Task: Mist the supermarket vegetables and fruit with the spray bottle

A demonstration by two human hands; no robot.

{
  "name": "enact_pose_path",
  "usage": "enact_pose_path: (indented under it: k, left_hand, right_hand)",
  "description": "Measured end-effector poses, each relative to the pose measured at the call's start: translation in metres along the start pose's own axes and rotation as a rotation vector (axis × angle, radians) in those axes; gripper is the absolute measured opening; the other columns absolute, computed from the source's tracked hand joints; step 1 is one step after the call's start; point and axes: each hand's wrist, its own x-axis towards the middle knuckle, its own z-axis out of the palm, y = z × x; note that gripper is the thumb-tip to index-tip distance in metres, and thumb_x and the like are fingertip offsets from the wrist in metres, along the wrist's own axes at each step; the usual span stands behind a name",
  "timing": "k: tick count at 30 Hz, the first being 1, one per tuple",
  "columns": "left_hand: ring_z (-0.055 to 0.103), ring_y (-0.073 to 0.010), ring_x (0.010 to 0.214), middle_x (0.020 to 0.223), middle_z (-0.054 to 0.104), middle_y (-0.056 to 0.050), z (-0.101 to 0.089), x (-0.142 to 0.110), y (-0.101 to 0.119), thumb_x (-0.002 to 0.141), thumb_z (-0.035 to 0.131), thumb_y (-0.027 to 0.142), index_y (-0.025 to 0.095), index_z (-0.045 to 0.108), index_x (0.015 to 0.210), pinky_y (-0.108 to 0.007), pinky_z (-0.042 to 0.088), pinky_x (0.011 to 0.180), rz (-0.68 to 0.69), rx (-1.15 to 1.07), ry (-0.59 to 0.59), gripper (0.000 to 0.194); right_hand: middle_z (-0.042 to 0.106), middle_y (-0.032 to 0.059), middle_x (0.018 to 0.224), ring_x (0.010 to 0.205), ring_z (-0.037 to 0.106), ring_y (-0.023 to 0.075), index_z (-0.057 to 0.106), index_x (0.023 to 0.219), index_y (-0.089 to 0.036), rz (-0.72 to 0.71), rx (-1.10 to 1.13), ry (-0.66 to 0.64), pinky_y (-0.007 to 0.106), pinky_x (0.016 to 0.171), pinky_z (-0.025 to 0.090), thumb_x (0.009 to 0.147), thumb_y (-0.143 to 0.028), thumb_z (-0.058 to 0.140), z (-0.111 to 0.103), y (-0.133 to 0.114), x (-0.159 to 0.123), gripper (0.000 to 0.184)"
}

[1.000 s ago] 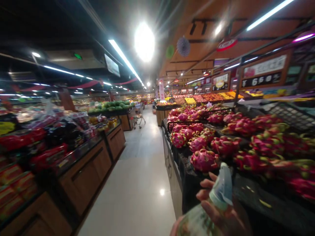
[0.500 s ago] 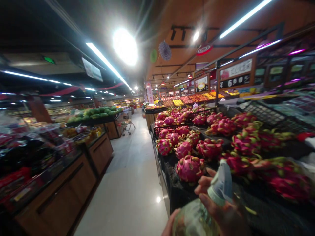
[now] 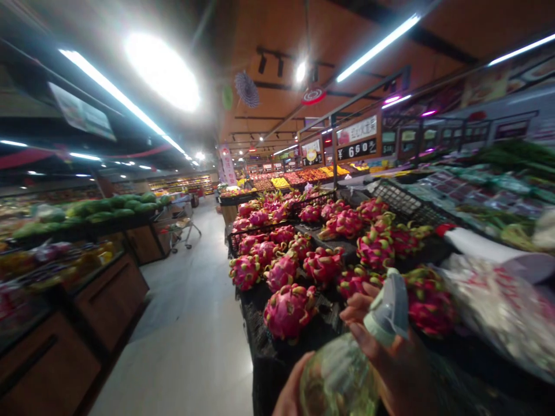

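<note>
A clear, rounded water bottle (image 3: 340, 375) with a pale green and grey lid (image 3: 388, 309) is held low in front of me, tilted a little to the right. My left hand (image 3: 291, 388) wraps the bottle's left side, mostly cut off by the bottom edge. Around the neck, just under the lid, curl the thumb and fingers of my right hand (image 3: 381, 352). Beyond the bottle, pink dragon fruits (image 3: 289, 311) with green-tipped scales lie on a black-covered stand (image 3: 271, 358), close to my right fingers but apart from them.
To the right lie a roll of plastic bags (image 3: 498, 312), a white tube with a red end (image 3: 485, 242) and a black crate (image 3: 399, 202). A price sign (image 3: 356, 149) stands above. Left of the aisle (image 3: 182, 346) are wooden counters (image 3: 113, 294), watermelons (image 3: 99, 211) and a shopping cart (image 3: 184, 228).
My view has turned right, so the stand and aisle sit further left and the bag roll shows more fully. Both hands keep their hold on the bottle.
</note>
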Motion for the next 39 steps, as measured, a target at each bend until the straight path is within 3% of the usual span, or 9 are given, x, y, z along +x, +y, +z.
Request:
enact_pose_path:
  k: [2, 6, 8, 14, 19, 25, 31, 36, 39]
  left_hand:
    - [0.05, -0.0371, 0.134, 0.129, 0.068, -0.009, 0.003, 0.016, -0.003, 0.052, 0.089, 0.046, 0.022, 0.067, 0.117, -0.052, 0.022, 0.12, -0.064, 0.007, -0.023, 0.073]
    - [0.049, -0.0444, 0.132, 0.124, 0.07, -0.013, 0.007, 0.031, -0.011, 0.019, 0.097, 0.04, 0.021, 0.069, 0.112, -0.057, 0.024, 0.118, -0.057, 0.042, -0.1, 0.099]
    - [0.051, -0.0385, 0.133, 0.135, 0.064, -0.009, 0.008, 0.028, -0.012, 0.035, 0.097, 0.032, 0.029, 0.065, 0.121, -0.054, 0.03, 0.117, 0.053, 0.033, -0.171, 0.092]
    - [0.054, -0.034, 0.131, 0.131, 0.068, -0.004, 0.022, 0.025, 0.007, 0.035, 0.097, 0.022, 0.031, 0.065, 0.114, -0.048, 0.04, 0.114, 0.026, -0.03, -0.358, 0.086]
    - [0.058, -0.035, 0.127, 0.127, 0.068, -0.009, 0.027, 0.032, 0.014, 0.037, 0.097, 0.035, 0.026, 0.06, 0.118, -0.049, 0.039, 0.111, 0.036, 0.057, -0.426, 0.09]
    - [0.057, -0.0385, 0.125, 0.132, 0.06, -0.016, 0.02, 0.027, 0.021, 0.036, 0.096, 0.043, 0.021, 0.052, 0.127, -0.048, 0.042, 0.105, 0.057, 0.1, -0.389, 0.103]
    - [0.056, -0.0376, 0.127, 0.134, 0.063, -0.015, 0.004, 0.018, 0.039, 0.04, 0.095, 0.041, 0.022, 0.053, 0.126, -0.048, 0.041, 0.109, 0.116, 0.178, -0.331, 0.097]
    - [0.059, -0.0415, 0.123, 0.136, 0.061, -0.017, -0.02, 0.009, 0.036, 0.034, 0.095, 0.045, 0.02, 0.059, 0.128, -0.05, 0.046, 0.106, 0.22, 0.112, -0.189, 0.103]
    - [0.064, -0.0377, 0.116, 0.123, 0.071, -0.013, -0.026, 0.0, 0.04, 0.041, 0.095, 0.041, 0.023, 0.067, 0.122, -0.049, 0.047, 0.104, 0.291, 0.138, -0.125, 0.088]
  right_hand:
    - [0.071, 0.007, 0.094, 0.105, 0.065, 0.031, 0.067, 0.092, -0.022, 0.0, 0.042, 0.046, 0.045, 0.093, 0.05, 0.076, -0.038, 0.072, -0.004, 0.0, 0.002, 0.023]
    - [0.071, 0.0062, 0.095, 0.092, 0.069, 0.0275, 0.064, 0.106, -0.022, 0.04, 0.109, 0.12, 0.042, 0.086, 0.054, 0.075, -0.032, 0.074, -0.011, -0.003, 0.002, 0.034]
    - [0.071, 0.0063, 0.094, 0.092, 0.068, 0.0283, 0.065, 0.102, -0.022, 0.052, 0.073, 0.141, 0.042, 0.085, 0.054, 0.075, -0.032, 0.075, -0.014, -0.009, 0.001, 0.031]
    - [0.07, 0.0025, 0.088, 0.078, 0.069, 0.0236, 0.061, 0.107, -0.024, 0.1, 0.017, 0.197, 0.034, 0.07, 0.055, 0.076, -0.041, 0.075, -0.011, -0.021, 0.001, 0.039]
    - [0.07, 0.0049, 0.105, 0.09, 0.069, 0.0262, 0.057, 0.119, -0.025, 0.092, 0.075, 0.203, 0.038, 0.079, 0.057, 0.072, -0.039, 0.079, -0.007, -0.014, 0.007, 0.053]
    - [0.07, 0.0082, 0.102, 0.091, 0.068, 0.0278, 0.068, 0.082, -0.02, 0.067, -0.139, 0.137, 0.037, 0.078, 0.054, 0.078, -0.047, 0.072, 0.007, -0.02, 0.011, 0.027]
    - [0.073, 0.009, 0.104, 0.093, 0.071, 0.0284, 0.056, 0.121, -0.02, 0.077, 0.002, 0.0, 0.037, 0.081, 0.058, 0.074, -0.046, 0.075, 0.034, -0.026, 0.017, 0.058]
    - [0.075, 0.0062, 0.098, 0.093, 0.071, 0.0288, 0.068, 0.093, -0.023, 0.007, -0.16, -0.067, 0.037, 0.082, 0.057, 0.078, -0.052, 0.07, 0.056, -0.026, 0.02, 0.032]
    - [0.075, 0.0055, 0.098, 0.093, 0.071, 0.0278, 0.066, 0.099, -0.023, -0.011, -0.087, -0.113, 0.039, 0.086, 0.056, 0.078, -0.051, 0.07, 0.073, -0.027, 0.018, 0.035]
